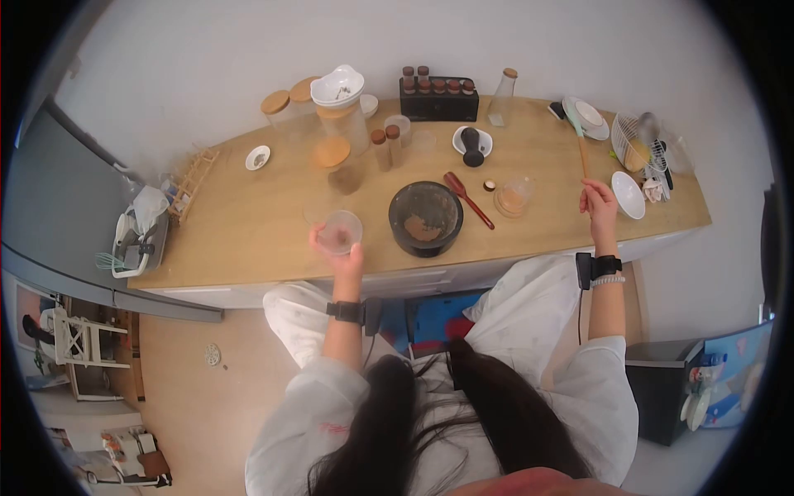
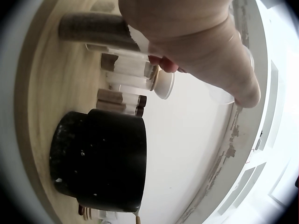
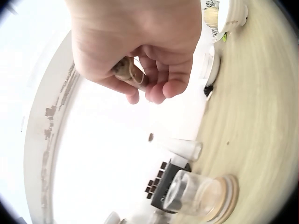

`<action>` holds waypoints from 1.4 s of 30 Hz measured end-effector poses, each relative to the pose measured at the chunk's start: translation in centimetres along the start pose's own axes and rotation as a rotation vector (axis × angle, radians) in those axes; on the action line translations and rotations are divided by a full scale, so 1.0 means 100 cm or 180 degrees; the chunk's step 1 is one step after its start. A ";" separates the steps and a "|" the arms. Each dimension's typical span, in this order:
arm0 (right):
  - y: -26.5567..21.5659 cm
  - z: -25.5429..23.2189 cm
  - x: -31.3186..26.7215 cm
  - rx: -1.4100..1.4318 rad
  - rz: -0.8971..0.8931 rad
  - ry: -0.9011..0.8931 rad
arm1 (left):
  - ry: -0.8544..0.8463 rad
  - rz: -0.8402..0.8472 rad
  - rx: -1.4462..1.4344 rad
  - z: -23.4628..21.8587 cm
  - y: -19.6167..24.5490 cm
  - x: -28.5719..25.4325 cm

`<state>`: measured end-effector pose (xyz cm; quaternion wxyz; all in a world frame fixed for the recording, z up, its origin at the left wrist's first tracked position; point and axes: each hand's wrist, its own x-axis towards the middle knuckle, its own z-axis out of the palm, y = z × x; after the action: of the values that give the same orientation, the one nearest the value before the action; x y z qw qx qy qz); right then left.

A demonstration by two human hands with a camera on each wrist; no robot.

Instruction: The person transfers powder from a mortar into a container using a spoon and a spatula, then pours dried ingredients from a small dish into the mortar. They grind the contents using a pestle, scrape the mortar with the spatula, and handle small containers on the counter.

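Observation:
My left hand (image 1: 346, 258) grips a clear cup (image 1: 341, 225) over the front of the wooden counter, left of a black mortar (image 1: 400, 234). In the left wrist view the left hand (image 2: 196, 51) shows from its underside, with part of the clear cup beyond the thumb. Brown powder (image 1: 423, 229) lies in the bottom of the mortar. Above the counter's right part, my right hand (image 1: 601, 205) pinches the wooden handle of a spatula (image 1: 584, 157) with a pale green head, pointing to the back. The right wrist view shows the handle's end (image 3: 123, 69) under the curled fingers.
A reddish wooden spoon (image 1: 470, 201) and a glass jar (image 1: 514, 192) lie right of the mortar. Behind stand a white bowl (image 1: 460, 151) with a black pestle (image 1: 472, 146), a black spice rack (image 1: 438, 105) and lidded jars. A white bowl (image 1: 628, 196) sits right of the right hand.

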<state>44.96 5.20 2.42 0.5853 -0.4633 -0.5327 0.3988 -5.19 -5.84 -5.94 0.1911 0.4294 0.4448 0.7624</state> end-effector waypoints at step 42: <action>-0.202 0.310 -0.041 -0.2485 -0.2840 -0.2968 | -0.0164 0.0511 -0.0210 0.008 0.014 0.008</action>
<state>13.13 -0.24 21.03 0.1985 -0.1606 -0.9649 0.0609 -4.86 -5.62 -4.18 0.1548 0.4766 0.3785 0.7782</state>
